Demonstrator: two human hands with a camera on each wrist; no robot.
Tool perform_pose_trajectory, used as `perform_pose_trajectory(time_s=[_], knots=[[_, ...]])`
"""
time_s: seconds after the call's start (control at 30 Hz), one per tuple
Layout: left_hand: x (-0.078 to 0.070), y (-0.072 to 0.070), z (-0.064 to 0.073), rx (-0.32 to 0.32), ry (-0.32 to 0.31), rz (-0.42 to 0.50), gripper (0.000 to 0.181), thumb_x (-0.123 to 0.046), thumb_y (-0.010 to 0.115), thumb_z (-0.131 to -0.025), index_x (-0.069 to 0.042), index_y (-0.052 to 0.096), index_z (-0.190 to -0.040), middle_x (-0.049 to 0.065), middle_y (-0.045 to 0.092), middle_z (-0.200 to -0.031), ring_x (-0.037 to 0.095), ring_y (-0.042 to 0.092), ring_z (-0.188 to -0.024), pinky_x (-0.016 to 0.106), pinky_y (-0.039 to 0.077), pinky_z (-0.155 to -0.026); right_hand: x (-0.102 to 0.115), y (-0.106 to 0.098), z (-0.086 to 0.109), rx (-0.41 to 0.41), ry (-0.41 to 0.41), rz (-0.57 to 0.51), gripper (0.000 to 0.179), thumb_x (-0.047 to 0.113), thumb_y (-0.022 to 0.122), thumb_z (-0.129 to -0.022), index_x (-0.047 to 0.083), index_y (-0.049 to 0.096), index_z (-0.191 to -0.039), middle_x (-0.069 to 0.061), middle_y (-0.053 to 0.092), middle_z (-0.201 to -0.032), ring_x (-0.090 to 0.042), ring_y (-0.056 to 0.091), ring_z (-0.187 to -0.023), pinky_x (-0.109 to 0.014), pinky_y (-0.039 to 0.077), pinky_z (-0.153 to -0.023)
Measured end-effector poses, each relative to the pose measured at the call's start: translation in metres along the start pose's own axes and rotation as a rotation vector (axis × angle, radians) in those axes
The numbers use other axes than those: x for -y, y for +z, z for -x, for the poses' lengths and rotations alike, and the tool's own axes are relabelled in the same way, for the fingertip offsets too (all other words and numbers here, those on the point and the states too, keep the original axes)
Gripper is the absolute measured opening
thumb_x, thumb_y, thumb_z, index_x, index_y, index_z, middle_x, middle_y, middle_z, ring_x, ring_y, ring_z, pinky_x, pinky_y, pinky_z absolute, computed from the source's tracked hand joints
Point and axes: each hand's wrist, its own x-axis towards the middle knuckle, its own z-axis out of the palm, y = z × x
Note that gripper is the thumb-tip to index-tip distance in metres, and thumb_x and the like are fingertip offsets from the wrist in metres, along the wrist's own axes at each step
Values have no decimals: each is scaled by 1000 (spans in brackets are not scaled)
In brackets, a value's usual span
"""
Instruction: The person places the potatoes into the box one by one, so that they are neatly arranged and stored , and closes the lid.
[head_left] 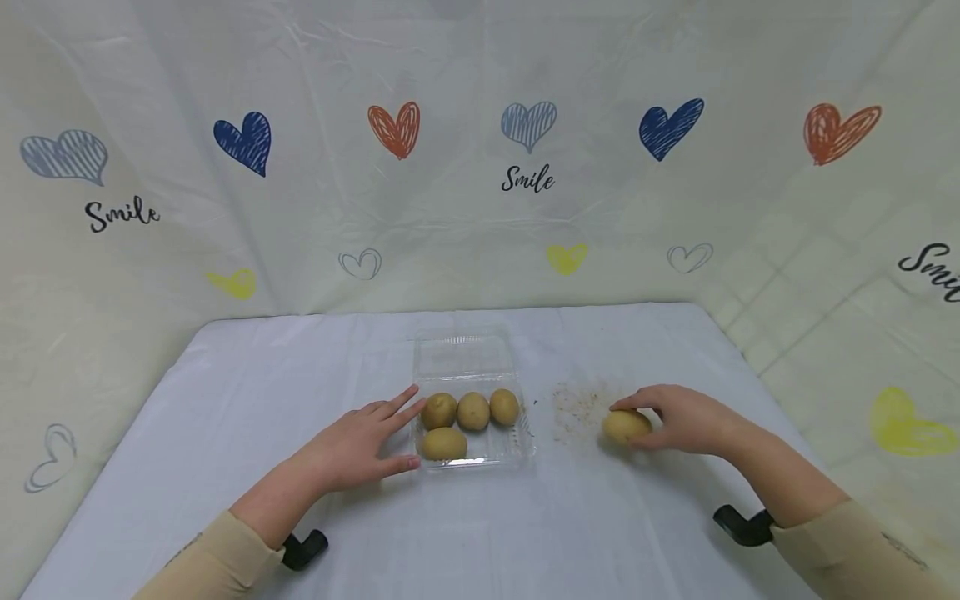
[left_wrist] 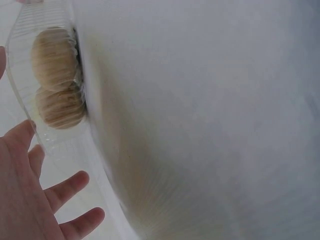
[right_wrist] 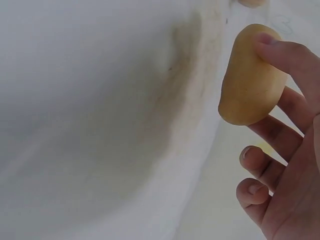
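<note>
My right hand [head_left: 682,421] pinches a yellow-brown potato [head_left: 625,427] between thumb and fingers at the right of the table. The right wrist view shows the thumb on one side of that potato [right_wrist: 250,82] and the ring and little fingers curled away from it. A clear plastic clamshell box [head_left: 498,450] lies with its lid [head_left: 461,357] folded back. Several potatoes [head_left: 473,412] sit inside it. At the box's left side is my left hand [head_left: 356,446], fingers spread; in the left wrist view one fingertip [left_wrist: 30,125] touches the clear rim.
Brown crumbs of dirt [head_left: 581,408] are scattered on the white tablecloth [head_left: 570,517] between the box and my right hand. Behind the table hangs a pale backdrop [head_left: 457,200] printed with hearts and words. Dark wrist mounts [head_left: 303,550] show at both sleeves.
</note>
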Motion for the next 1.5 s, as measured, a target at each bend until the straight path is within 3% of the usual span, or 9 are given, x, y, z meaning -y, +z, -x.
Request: perform_pose_trajectory(time_s=[0.4,0.7,1.03,1.3,1.5], knots=[[2,3,-4,11,-6,-1,85,-71,52,-90,-37,18,-159,-13,8,-166,24,35,-143,53,37,-109,37,-6,-33,-12,-39,-32,46,43,81,-80,32,70,-124,8,65,-126,-22,59,-119,-45,48,-96],[1,3,-6,22,-1,-3,85,-72,51,-90,-34,20,-159,-10,10,-166,26,37,-142,54,37,-108,76,-2,-65,-17,-162,-36,47,42,81,-80,31,70,-124,13,66,-123,-14,60,-115,-40,48,-97],[2,3,-5,27,-12,6,84,-69,53,-90,-34,19,-159,-9,10,-166,26,35,-143,53,36,-109,120,8,-90,11,-287,30,46,38,82,-81,27,71,-124,11,68,-120,-13,61,-114,-37,48,-96],[3,4,-3,21,-13,10,84,-68,54,-91,-34,19,-159,-14,5,-166,26,35,-143,53,36,-110,132,27,-99,-4,-319,129,44,35,83,-80,24,72,-121,13,64,-101,-8,59,-93,-30,50,-80],[3,3,-1,16,-13,10,84,-68,54,-91,-33,20,-159,-10,9,-166,27,35,-143,53,36,-109,136,36,-100,-53,-362,206,43,36,85,-77,24,73,-117,12,59,-94,-8,56,-83,-27,48,-69]])
